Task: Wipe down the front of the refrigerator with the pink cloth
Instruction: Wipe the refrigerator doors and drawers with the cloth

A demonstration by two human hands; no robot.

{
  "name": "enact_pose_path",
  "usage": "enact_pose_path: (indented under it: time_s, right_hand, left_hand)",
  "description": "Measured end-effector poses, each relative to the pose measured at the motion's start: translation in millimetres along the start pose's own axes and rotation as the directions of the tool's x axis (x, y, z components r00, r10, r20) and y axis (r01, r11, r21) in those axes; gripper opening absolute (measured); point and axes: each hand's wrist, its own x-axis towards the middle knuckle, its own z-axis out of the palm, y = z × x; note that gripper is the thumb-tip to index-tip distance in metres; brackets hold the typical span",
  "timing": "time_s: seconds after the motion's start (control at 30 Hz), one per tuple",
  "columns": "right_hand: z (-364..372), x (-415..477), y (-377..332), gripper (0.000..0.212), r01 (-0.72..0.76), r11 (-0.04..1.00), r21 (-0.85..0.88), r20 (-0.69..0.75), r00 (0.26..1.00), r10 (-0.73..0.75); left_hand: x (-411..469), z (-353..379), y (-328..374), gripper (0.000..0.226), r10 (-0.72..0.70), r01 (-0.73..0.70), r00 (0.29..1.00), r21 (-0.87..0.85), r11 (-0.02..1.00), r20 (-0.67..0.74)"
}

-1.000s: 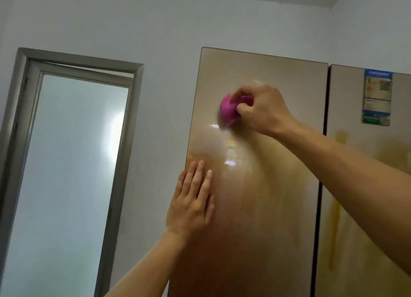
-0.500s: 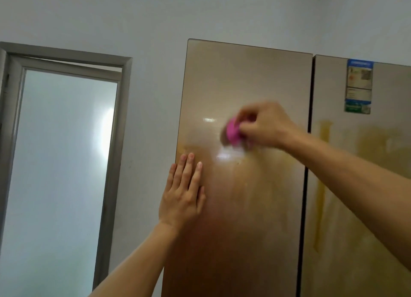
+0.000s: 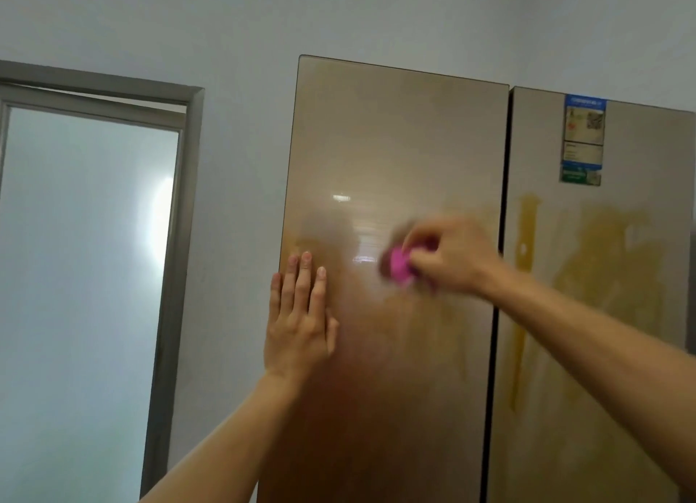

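Note:
The gold two-door refrigerator (image 3: 399, 133) fills the right half of the head view. My right hand (image 3: 450, 255) grips the bunched pink cloth (image 3: 399, 263) and presses it against the left door at mid-height; hand and cloth are motion-blurred. My left hand (image 3: 299, 320) lies flat on the same door near its left edge, fingers straight and pointing up. Yellowish smears (image 3: 610, 261) streak the right door and the lower part of the left door.
A blue and green label (image 3: 583, 139) sticks to the top of the right door. A grey-framed frosted glass door (image 3: 86, 261) stands to the left. White wall (image 3: 241, 208) runs between it and the refrigerator.
My right hand has carried the pink cloth down the left door and to the right, from the upper part to mid-height. My left hand has stayed flat on the door.

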Motion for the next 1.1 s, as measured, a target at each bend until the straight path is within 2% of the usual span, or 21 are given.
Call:
enact_pose_path:
  time_s: [0.07, 0.1, 0.17, 0.23, 0.3, 0.37, 0.43, 0.47, 0.5, 0.53, 0.57, 0.63, 0.7, 0.77, 0.83, 0.87, 0.93, 1.0, 1.03, 1.07, 1.1]
  right_hand:
    - [-28, 34, 19, 0.02, -0.102, 0.98, -0.172, -0.326, 0.945, 0.041]
    - [-34, 46, 29, 0.024, -0.18, 0.964, -0.196, -0.406, 0.91, 0.088]
    - [-21, 53, 39, 0.028, -0.268, 0.949, -0.169, -0.456, 0.874, 0.166]
    - [13, 31, 40, 0.026, -0.206, 0.95, -0.236, -0.456, 0.887, 0.079]
    - [42, -9, 38, 0.021, -0.056, 0.961, -0.272, -0.376, 0.925, -0.053]
    - [45, -39, 34, 0.017, 0.053, 0.982, -0.18, -0.183, 0.979, -0.087]
    - [21, -43, 31, 0.018, 0.06, 0.998, -0.013, 0.059, 0.997, -0.059]
    - [6, -37, 30, 0.022, 0.033, 0.999, 0.026, 0.132, 0.991, -0.036]
    - [-9, -26, 31, 0.023, 0.008, 1.0, -0.001, 0.112, 0.994, -0.007]
    - [-24, -12, 34, 0.02, -0.02, 0.998, -0.063, -0.002, 1.0, 0.02]
    - [-40, 3, 41, 0.016, -0.06, 0.983, -0.172, -0.184, 0.982, 0.028]
    - [-61, 28, 53, 0.014, -0.22, 0.942, -0.253, -0.46, 0.884, 0.083]
    - [-51, 39, 64, 0.019, -0.342, 0.923, -0.178, -0.522, 0.828, 0.207]
    - [-16, 24, 66, 0.022, -0.379, 0.91, -0.166, -0.506, 0.825, 0.252]
    - [12, -13, 63, 0.021, -0.302, 0.937, -0.177, -0.441, 0.875, 0.199]
    - [19, -34, 61, 0.02, -0.233, 0.957, -0.173, -0.358, 0.92, 0.159]
    - [17, -67, 55, 0.015, -0.129, 0.984, -0.119, -0.093, 0.989, 0.118]
    - [-7, -70, 51, 0.017, -0.23, 0.969, 0.092, 0.181, 0.961, 0.211]
    - [-22, -62, 55, 0.022, -0.301, 0.94, 0.159, 0.225, 0.938, 0.263]
    - [-36, -49, 59, 0.024, -0.329, 0.921, 0.208, 0.162, 0.94, 0.3]
    - [-52, -32, 67, 0.023, -0.306, 0.935, 0.177, -0.007, 0.95, 0.312]
  left_hand:
    - [-1, 1, 1, 0.062, -0.005, 0.005, 1.0, 0.008, 1.0, -0.001]
    - [-1, 2, 1, 0.062, -0.001, 0.001, 1.0, 0.013, 1.0, -0.001]
    - [-2, 2, 0, 0.062, 0.004, -0.004, 1.0, 0.016, 1.0, -0.005]
    - [-2, 2, 0, 0.061, 0.006, -0.006, 1.0, 0.013, 1.0, -0.014]
    - [-2, 2, 0, 0.06, 0.006, -0.006, 1.0, 0.011, 1.0, -0.018]
    - [-2, 3, -1, 0.06, 0.01, -0.01, 1.0, 0.013, 1.0, -0.017]
    - [-2, 2, 0, 0.06, 0.008, -0.008, 1.0, 0.011, 1.0, -0.015]
    - [-2, 2, 0, 0.06, 0.004, -0.004, 1.0, 0.004, 1.0, -0.012]
    - [-2, 1, 1, 0.061, 0.0, 0.0, 1.0, -0.001, 1.0, -0.012]
    - [-2, 1, 2, 0.06, -0.004, 0.004, 1.0, -0.004, 1.0, -0.012]
    - [-2, 0, 2, 0.06, -0.008, 0.008, 1.0, -0.004, 1.0, -0.012]
    - [-2, 0, 3, 0.061, -0.014, 0.014, 1.0, -0.007, 1.0, -0.01]
    - [-2, -1, 3, 0.061, -0.014, 0.014, 1.0, -0.007, 1.0, -0.013]
    - [-2, 0, 3, 0.061, -0.013, 0.013, 1.0, -0.004, 1.0, -0.014]
    - [-2, 1, 2, 0.061, -0.014, 0.014, 1.0, -0.005, 1.0, -0.012]
    - [-2, 1, 2, 0.061, -0.015, 0.014, 1.0, -0.004, 1.0, -0.011]
    - [-2, 1, 2, 0.061, -0.019, 0.019, 1.0, -0.007, 1.0, -0.006]
    - [-3, -1, 4, 0.061, -0.024, 0.024, 1.0, -0.014, 1.0, 0.007]
    - [-3, -1, 4, 0.06, -0.025, 0.026, 1.0, -0.016, 1.0, 0.014]
    - [-3, -2, 3, 0.06, -0.026, 0.027, 0.999, -0.015, 1.0, 0.021]
    - [-2, -3, 3, 0.06, -0.028, 0.028, 0.999, -0.014, 0.999, 0.027]
